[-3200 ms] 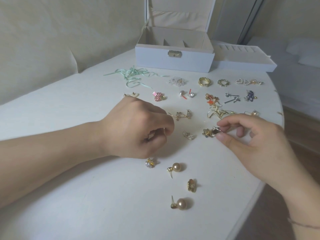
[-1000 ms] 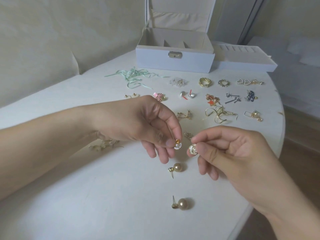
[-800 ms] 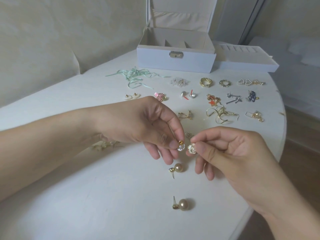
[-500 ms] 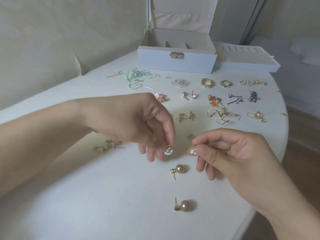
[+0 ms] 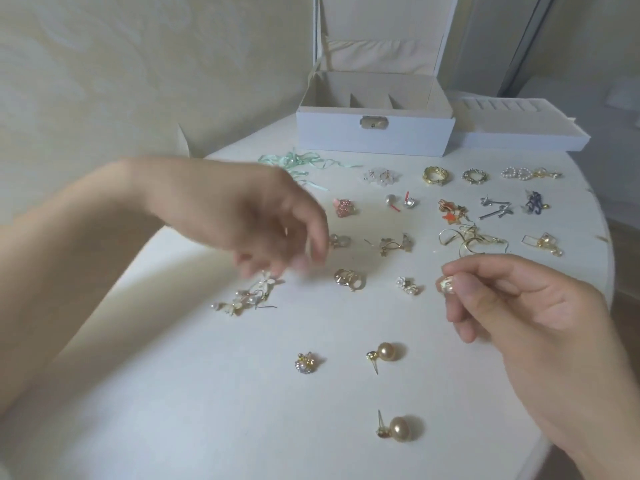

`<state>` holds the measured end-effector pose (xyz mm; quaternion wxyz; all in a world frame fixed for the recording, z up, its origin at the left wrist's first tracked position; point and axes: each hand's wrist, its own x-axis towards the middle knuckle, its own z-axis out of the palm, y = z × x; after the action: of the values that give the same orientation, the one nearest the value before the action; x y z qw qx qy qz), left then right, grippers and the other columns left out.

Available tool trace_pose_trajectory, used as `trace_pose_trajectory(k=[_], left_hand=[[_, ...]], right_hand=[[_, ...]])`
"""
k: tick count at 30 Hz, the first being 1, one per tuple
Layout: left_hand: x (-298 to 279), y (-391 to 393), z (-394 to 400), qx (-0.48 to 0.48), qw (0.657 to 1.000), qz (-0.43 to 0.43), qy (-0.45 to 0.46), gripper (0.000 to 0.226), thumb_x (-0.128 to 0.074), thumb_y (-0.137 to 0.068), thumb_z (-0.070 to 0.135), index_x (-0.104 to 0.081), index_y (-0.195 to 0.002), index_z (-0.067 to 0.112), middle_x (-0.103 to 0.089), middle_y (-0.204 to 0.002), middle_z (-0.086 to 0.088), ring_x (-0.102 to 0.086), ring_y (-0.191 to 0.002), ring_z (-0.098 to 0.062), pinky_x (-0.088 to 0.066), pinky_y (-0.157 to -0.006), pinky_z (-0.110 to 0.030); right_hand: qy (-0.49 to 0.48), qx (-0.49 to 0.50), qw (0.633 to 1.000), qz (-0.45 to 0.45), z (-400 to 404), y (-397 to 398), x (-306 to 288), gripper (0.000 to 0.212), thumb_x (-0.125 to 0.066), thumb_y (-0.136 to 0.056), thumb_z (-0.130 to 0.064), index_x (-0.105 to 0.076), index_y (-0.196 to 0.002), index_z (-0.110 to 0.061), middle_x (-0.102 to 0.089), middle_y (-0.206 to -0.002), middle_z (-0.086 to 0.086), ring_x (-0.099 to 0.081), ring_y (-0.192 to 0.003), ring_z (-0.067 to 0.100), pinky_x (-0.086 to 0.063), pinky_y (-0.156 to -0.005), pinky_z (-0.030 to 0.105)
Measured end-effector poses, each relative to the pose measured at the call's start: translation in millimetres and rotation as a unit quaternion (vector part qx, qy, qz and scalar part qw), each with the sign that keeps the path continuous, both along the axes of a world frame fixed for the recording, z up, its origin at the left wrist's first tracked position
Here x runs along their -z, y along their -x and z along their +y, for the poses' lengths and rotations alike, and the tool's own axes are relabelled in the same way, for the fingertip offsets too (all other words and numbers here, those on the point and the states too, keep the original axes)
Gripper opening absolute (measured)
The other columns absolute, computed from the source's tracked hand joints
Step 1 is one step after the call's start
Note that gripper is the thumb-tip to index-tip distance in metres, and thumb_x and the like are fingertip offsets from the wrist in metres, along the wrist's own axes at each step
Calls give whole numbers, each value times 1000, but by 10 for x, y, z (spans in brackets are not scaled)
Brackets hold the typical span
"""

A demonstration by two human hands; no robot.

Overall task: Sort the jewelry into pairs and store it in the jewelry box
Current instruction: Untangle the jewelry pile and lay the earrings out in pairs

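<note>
Pearl and gold glint between your right hand's [image 5: 519, 306] thumb and forefinger, where you pinch a small round earring [image 5: 445, 285] above the white table [image 5: 173, 410]. Your left hand [image 5: 249, 223] hovers blurred at about nine o'clock from it, fingers loosely curled and apart; I cannot tell that it holds anything. What matters is the earring's likely partner: a small cluster stud [image 5: 305, 364] lies alone at roughly seven o'clock from your right hand, well apart from it and below your left hand, which looks the nearer of the two. It is compact, with no clear long axis, so any approach angle should do. Two big pearl studs [image 5: 386, 353] lie near six o'clock, posts pointing different ways. The jewelry box [image 5: 375, 133] stands open at twelve o'clock, past rows of laid-out pieces, its compartments apparently empty, so I judge storing has not begun.
</note>
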<state>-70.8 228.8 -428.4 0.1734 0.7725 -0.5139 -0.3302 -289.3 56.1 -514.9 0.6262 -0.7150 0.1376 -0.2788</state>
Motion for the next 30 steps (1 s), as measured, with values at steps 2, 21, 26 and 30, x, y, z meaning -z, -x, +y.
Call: trace_pose_trajectory(k=[2, 21, 26, 30], left_hand=[[-18, -89, 28, -30, 995, 10, 97, 7, -68, -86, 19, -70, -91, 13, -54, -56, 3, -44, -45, -12, -37, -47, -21], [383, 65, -180, 71, 956, -213, 190, 9, -70, -87, 25, -71, -96, 24, -64, -85, 12, -61, -78, -12, -38, -64, -7], [346, -110, -133, -44, 945, -271, 180, 14, -66, -89, 17, -68, -96, 30, -63, -82, 16, -60, -74, -7, -38, -61, -8], [341, -295, -92, -121, 931, -308, 158, 20, -62, -90, 13, -66, -94, 32, -63, -83, 18, -62, -71, -6, -39, -62, -15]], right_hand=[[-21, 8, 1000, -21, -15, -9, 31, 24, -70, -71, -35, -74, -87, -18, -60, -61, 10, -48, -54, 23, -44, -56, 24], [-149, -25, 987, -49, -96, 28, 31, 34, -74, -68, -42, -70, -83, -12, -58, -66, 6, -48, -54, 16, -40, -50, 18], [-142, -10, 988, -55, -76, 57, 23, 41, -76, -65, -50, -73, -85, -14, -57, -62, 3, -47, -51, 16, -40, -48, 17], [-149, -9, 987, -57, -71, 50, 18, 46, -80, -61, -52, -73, -86, -14, -58, -62, 4, -48, -51, 15, -41, -48, 17]])
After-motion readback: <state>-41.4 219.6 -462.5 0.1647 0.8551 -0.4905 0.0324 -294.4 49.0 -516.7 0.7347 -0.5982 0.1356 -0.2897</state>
